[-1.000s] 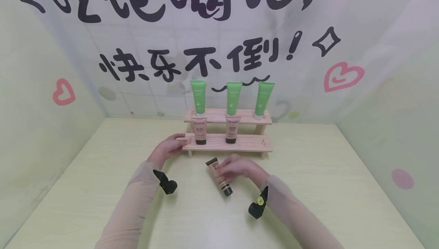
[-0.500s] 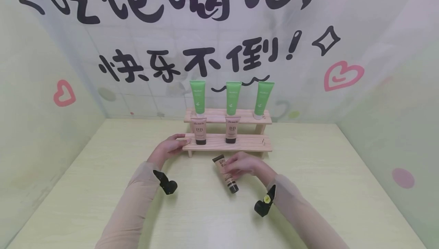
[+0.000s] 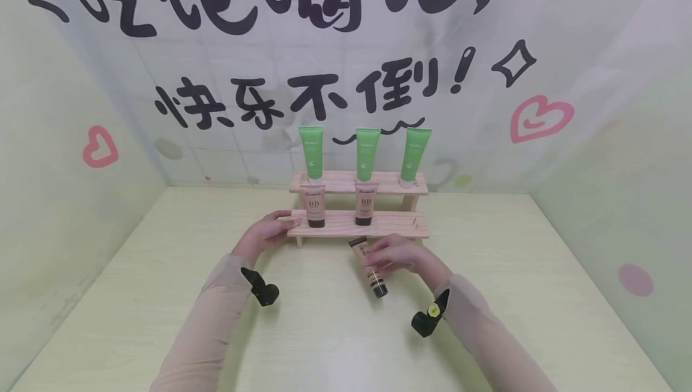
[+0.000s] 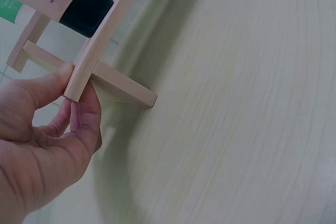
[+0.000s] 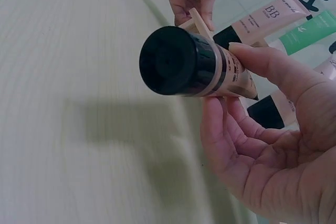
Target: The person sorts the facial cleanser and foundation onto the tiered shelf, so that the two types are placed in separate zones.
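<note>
My right hand [image 3: 399,254] pinches a beige cosmetic tube with a black cap [image 3: 373,269] in front of the rack's lower shelf. The tube tilts, cap down toward me; in the right wrist view its round black cap [image 5: 170,60] faces the camera, thumb above and fingers below. My left hand [image 3: 269,230] grips the left end of the two-tier wooden rack [image 3: 346,230]. In the left wrist view, thumb and fingers hold the shelf end [image 4: 79,80] from above and below. Two pink BB cream tubes [image 3: 315,206] stand cap down on the lower shelf, left and middle.
Three green tubes [image 3: 367,153] stand on the upper shelf. The lower shelf's right part is bare wood around a small slot [image 3: 415,223]. A printed backdrop [image 3: 216,158] rises behind the pale table [image 3: 162,296], with side panels left and right.
My right hand has carried the beige tube right and slightly toward the rack, and the tube has turned a little more upright. My left hand keeps its grip on the rack.
</note>
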`<state>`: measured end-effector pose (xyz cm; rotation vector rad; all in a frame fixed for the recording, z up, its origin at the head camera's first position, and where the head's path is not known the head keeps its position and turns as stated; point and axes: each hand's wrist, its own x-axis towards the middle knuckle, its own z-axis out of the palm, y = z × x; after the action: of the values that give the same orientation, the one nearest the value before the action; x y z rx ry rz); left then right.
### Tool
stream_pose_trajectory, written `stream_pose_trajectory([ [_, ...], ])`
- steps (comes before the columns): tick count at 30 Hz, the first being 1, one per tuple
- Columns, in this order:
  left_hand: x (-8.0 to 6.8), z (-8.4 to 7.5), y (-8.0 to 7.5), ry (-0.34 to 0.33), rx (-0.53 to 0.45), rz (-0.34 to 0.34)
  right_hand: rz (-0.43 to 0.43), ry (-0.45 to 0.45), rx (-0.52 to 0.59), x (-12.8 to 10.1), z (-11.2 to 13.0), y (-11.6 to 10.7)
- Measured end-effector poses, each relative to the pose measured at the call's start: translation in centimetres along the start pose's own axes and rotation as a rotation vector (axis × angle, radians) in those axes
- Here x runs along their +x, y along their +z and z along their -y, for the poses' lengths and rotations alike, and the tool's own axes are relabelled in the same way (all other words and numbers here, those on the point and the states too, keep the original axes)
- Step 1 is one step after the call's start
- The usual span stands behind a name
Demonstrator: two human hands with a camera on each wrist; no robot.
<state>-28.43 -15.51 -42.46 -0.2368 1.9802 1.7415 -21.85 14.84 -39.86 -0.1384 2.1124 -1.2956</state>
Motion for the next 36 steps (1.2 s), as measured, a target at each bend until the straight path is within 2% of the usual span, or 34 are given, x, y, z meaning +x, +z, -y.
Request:
stream_pose_trajectory([
  [11, -0.1, 0.0, -0.2, 0.013, -0.013, 0.002, -0.019, -0.007, 0.05, -0.5, -0.4, -1.8],
  [20, -0.2, 0.1, -0.3, 0.015, -0.005, 0.006, -0.033, -0.008, 0.05, -1.2, -0.4, -3.0],
  [29, 0.0, 0.0, -0.3, 0.026, -0.041, 0.026, -0.086, -0.003, 0.063, -1.7, 0.1, -4.3],
  [36, -0.2, 0.0, -0.2, 0.027, -0.032, 0.032, -0.111, -0.017, 0.069, -2.1, 0.1, -5.3],
])
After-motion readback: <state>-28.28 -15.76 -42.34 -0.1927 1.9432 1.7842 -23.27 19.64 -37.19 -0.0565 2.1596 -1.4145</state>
